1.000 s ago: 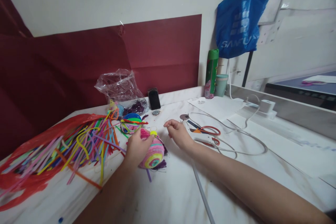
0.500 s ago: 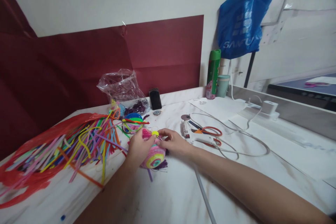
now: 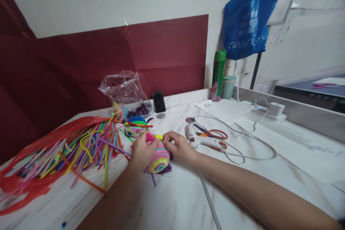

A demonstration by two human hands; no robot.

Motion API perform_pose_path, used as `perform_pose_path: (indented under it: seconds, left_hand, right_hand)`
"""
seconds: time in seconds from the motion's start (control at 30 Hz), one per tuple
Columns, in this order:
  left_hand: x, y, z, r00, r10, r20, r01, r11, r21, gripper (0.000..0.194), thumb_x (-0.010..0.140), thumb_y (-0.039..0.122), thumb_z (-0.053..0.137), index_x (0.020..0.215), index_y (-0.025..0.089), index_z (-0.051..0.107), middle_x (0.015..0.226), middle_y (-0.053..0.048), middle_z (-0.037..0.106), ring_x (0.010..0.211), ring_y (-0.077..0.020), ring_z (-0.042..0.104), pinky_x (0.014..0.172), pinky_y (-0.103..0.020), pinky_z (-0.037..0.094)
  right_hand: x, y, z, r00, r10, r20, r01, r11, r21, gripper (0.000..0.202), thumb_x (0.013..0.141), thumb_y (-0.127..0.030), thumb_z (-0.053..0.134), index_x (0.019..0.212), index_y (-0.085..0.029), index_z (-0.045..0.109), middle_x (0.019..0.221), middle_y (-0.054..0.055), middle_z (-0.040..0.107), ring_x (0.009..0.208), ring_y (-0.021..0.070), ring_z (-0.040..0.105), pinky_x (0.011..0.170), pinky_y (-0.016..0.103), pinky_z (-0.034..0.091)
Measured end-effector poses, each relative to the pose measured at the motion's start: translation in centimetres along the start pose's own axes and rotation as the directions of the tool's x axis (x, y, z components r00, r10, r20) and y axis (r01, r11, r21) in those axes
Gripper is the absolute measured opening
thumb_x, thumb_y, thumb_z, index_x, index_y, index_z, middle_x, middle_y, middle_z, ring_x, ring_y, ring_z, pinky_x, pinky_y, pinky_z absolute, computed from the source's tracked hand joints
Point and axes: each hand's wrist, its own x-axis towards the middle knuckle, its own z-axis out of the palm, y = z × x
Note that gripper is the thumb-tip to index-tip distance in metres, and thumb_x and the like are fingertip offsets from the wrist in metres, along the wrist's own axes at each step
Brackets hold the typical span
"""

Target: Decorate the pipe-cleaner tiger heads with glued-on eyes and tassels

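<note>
Apparent fine-adjustment step, the left hand [image 3: 141, 152] steadying the striped ball [image 3: 159, 164] directly below the 2 grips, the right hand [image 3: 181, 149] narrowly curled at its yellow top [image 3: 159, 137], contents indeterminable; further fingertip work would call for firm left support.

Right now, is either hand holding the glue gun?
No, the glue gun lies on the table, while the left hand and right hand are at the striped ball.
</note>
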Motion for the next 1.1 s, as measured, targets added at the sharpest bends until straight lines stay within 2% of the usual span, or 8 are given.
perform_pose_path:
  seconds: [0.3, 0.57, 0.73, 1.0, 1.1]
  left_hand:
    - [0.0, -0.03, -0.05, 1.0, 0.028, -0.004, -0.028, 0.999, 0.015, 0.013, 0.073, 0.034, 0.051, 0.074, 0.022, 0.055, 0.074, -0.003, 0.066, 0.073, -0.0206, 0.062, 0.069, -0.03, 0.046]
    - [-0.05, 0.13, 0.06, 1.0, 0.027, -0.003, -0.027, 1.0, 0.008, 0.016, 0.071, 0.038, 0.055, 0.074, 0.022, 0.054, 0.073, -0.002, 0.066, 0.073, -0.0208, 0.062, 0.069, -0.03, 0.046]
    - [-0.14, 0.64, -0.11, 1.0, 0.008, -0.01, -0.007, 0.997, 0.076, 0.014, 0.07, 0.036, 0.056, 0.072, 0.022, 0.054, 0.072, -0.002, 0.065, 0.072, -0.0211, 0.062, 0.067, -0.03, 0.045]
    - [-0.11, 0.72, -0.07, 0.999, -0.007, -0.032, 0.01, 0.994, 0.113, 0.015, 0.07, 0.037, 0.058, 0.072, 0.022, 0.054, 0.072, -0.003, 0.066, 0.072, -0.0209, 0.062, 0.066, -0.029, 0.045]
    - [-0.09, 0.7, -0.12, 0.999, -0.022, -0.029, 0.025, 0.992, 0.125, 0.015, 0.07, 0.037, 0.058, 0.072, 0.022, 0.054, 0.073, -0.003, 0.066, 0.072, -0.0213, 0.062, 0.066, -0.03, 0.045]
  right_hand:
    - [-0.08, 0.11, 0.29, 0.997, 0.067, -0.03, -0.065, 0.997, 0.048, 0.008, 0.075, -0.016, 0.051, 0.067, -0.019, 0.054, 0.081, 0.003, 0.063, 0.077, 0.0157, 0.058, 0.073, 0.027, 0.044]
    - [-0.15, 0.18, 0.42, 0.997, 0.047, -0.061, -0.046, 0.999, 0.013, 0.009, 0.072, -0.014, 0.051, 0.067, -0.019, 0.056, 0.079, 0.003, 0.063, 0.077, 0.0155, 0.059, 0.072, 0.027, 0.045]
    - [-0.09, 0.02, 0.3, 0.998, 0.036, -0.056, -0.034, 0.999, 0.04, 0.007, 0.07, -0.015, 0.052, 0.066, -0.019, 0.056, 0.079, 0.002, 0.062, 0.078, 0.016, 0.059, 0.074, 0.027, 0.045]
    - [0.33, 0.62, 0.22, 0.973, 0.228, -0.046, -0.213, 0.954, 0.211, 0.01, 0.067, -0.017, 0.051, 0.071, -0.018, 0.061, 0.067, -0.001, 0.062, 0.064, 0.0133, 0.056, 0.062, 0.024, 0.044]
    - [0.42, 0.75, 0.27, 0.97, 0.24, -0.034, -0.223, 0.938, 0.264, 0.008, 0.066, -0.019, 0.052, 0.069, -0.018, 0.06, 0.067, -0.001, 0.061, 0.062, 0.0125, 0.055, 0.061, 0.024, 0.044]
